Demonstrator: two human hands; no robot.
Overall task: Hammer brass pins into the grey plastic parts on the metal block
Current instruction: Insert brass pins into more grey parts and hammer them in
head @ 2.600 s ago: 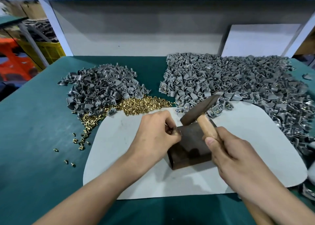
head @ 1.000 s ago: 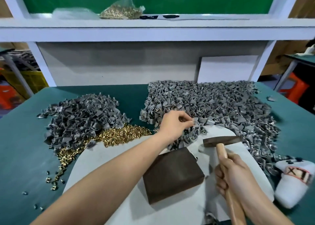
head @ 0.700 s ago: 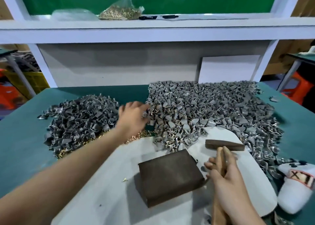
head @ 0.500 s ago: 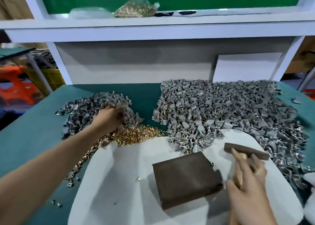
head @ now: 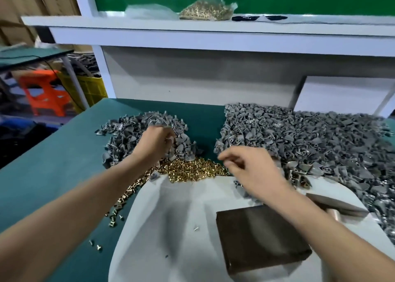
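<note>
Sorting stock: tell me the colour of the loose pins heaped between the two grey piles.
Shiny brass-gold. The pins show best in the head view.

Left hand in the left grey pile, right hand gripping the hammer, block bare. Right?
Not quite: the head view shows the hammer lying on the white mat beside the block; the right hand is off it, near the brass pins. Rest holds.

Orange stool beside yellow crate

The left hand sits in grey parts, perhaps pinching one; the right hand hovers near brass pins.
</note>
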